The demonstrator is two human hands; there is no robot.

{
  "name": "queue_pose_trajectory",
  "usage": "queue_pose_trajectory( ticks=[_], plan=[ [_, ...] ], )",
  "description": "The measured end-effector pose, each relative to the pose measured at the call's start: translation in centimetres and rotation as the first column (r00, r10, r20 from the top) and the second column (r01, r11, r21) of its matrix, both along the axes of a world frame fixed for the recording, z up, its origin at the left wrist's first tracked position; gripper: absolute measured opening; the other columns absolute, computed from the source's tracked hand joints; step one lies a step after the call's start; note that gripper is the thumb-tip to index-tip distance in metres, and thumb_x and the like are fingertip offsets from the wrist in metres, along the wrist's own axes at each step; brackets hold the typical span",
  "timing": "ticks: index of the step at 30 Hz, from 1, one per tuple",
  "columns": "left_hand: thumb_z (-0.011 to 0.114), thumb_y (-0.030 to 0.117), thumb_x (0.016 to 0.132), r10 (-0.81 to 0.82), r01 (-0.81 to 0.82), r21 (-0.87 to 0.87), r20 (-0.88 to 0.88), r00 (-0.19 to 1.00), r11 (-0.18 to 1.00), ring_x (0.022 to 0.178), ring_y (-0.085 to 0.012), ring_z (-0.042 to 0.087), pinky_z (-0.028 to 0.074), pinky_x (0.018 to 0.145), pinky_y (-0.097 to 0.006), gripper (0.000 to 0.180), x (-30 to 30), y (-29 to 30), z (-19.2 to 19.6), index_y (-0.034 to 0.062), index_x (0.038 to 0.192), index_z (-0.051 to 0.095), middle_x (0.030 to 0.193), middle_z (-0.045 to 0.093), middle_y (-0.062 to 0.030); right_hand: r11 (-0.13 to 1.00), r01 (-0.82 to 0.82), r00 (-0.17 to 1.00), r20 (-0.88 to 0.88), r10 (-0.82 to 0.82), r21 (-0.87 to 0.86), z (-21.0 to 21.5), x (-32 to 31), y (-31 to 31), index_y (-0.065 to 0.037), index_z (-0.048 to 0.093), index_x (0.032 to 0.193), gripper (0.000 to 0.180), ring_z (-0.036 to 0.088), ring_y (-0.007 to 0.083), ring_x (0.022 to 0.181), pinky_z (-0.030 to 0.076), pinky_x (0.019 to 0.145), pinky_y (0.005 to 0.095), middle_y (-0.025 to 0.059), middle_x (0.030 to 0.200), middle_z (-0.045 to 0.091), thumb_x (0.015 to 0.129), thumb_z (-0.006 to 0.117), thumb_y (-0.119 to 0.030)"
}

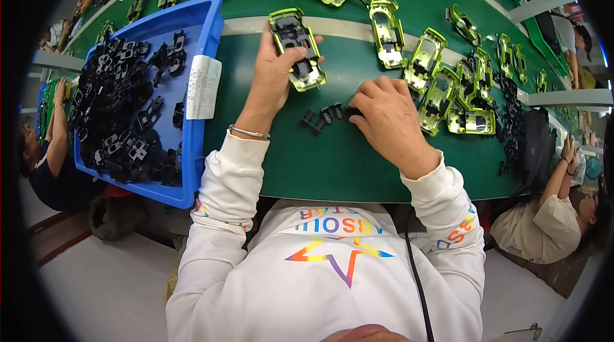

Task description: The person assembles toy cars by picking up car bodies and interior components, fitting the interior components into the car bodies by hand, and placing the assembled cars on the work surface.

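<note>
My left hand [274,67] is closed around a lime-green toy car body [293,27], lifted above the green table. Its hollow underside faces up, with a black plastic insert inside, and my thumb lies across it. To the right, my right hand [391,118] is low over the table, fingers curled together. At its thumb and fingertips a small black plastic part [351,112] shows, mostly hidden by them. Several similar small black pieces [326,116] lie on the table just left of these fingertips.
A blue bin [192,175] full of black plastic parts stands at my left. Many lime-green car bodies [387,31] lie at the far side and right. Loose black parts [508,111] are heaped farther right. Other people sit at both sides.
</note>
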State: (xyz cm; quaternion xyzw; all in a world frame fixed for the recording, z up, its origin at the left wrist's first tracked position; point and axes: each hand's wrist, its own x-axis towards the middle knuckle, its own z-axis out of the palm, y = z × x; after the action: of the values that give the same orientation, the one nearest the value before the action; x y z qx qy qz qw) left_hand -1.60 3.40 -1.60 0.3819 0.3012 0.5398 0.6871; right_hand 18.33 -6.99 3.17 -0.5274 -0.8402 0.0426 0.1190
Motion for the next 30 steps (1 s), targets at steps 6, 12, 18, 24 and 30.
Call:
queue_pose_trajectory(
  ticks=[6, 12, 18, 24, 30],
  plan=[
    [0.050, 0.003, 0.087, -0.081, 0.090, -0.051, 0.150, 0.985, 0.995, 0.122, -0.0387, 0.060, 0.059, 0.092, -0.048, 0.060, 0.0, -1.0, 0.4, 0.0004, 0.145, 0.035, 0.135, 0.053, -0.0188, 0.999, 0.035, 0.969, -0.245, -0.032, 0.009, 2.1, 0.6, 1.1, -0.007, 0.066, 0.087, 0.013, 0.062, 0.0265, 0.081, 0.047, 0.078, 0.0391, 0.0086, 0.087, 0.063, 0.079, 0.076, -0.007],
    [0.039, 0.012, 0.091, -0.181, 0.196, -0.029, 0.270, 0.946, 0.980, 0.117, -0.0317, 0.062, 0.056, 0.095, -0.047, 0.056, 0.2, -1.5, 1.0, 0.0017, 0.146, 0.033, 0.128, 0.055, -0.0177, 0.983, 0.063, 0.766, -0.639, 0.064, 0.173, 2.5, -2.8, 5.2, -0.003, 0.065, 0.098, 0.015, 0.066, 0.0285, 0.073, 0.052, 0.064, 0.0369, 0.0092, 0.088, 0.063, 0.085, 0.069, 0.002],
    [0.041, 0.011, 0.090, -0.130, 0.161, -0.107, 0.250, 0.960, 0.981, 0.121, -0.0198, 0.055, 0.044, 0.105, -0.035, 0.062, 0.2, -1.5, 1.0, 0.0042, 0.151, 0.031, 0.130, 0.055, -0.0095, 0.897, -0.056, 0.881, -0.402, 0.251, 0.438, 0.6, -3.8, 8.0, -0.003, 0.063, 0.091, 0.019, 0.065, 0.0306, 0.085, 0.053, 0.072, 0.0388, 0.0104, 0.092, 0.062, 0.074, 0.067, 0.002],
    [0.046, 0.012, 0.088, -0.145, 0.171, -0.095, 0.232, 0.962, 0.981, 0.120, -0.0181, 0.053, 0.041, 0.105, -0.034, 0.064, 0.2, -1.6, 1.2, 0.0045, 0.151, 0.032, 0.130, 0.054, -0.0071, 0.864, -0.125, 0.887, -0.335, 0.318, 0.489, 0.1, -3.7, 8.3, -0.002, 0.065, 0.095, 0.024, 0.065, 0.0298, 0.086, 0.054, 0.075, 0.0381, 0.0100, 0.097, 0.063, 0.071, 0.067, 0.003],
    [0.047, 0.009, 0.087, -0.153, 0.177, -0.102, 0.206, 0.966, 0.979, 0.117, -0.0174, 0.054, 0.043, 0.103, -0.034, 0.060, 0.6, -1.7, 1.0, 0.0042, 0.146, 0.036, 0.125, 0.055, -0.0063, 0.882, -0.156, 0.899, -0.306, 0.313, 0.446, -0.1, -3.0, 7.9, -0.002, 0.067, 0.097, 0.028, 0.064, 0.0283, 0.086, 0.054, 0.074, 0.0379, 0.0085, 0.097, 0.064, 0.069, 0.068, 0.003]
  ],
)
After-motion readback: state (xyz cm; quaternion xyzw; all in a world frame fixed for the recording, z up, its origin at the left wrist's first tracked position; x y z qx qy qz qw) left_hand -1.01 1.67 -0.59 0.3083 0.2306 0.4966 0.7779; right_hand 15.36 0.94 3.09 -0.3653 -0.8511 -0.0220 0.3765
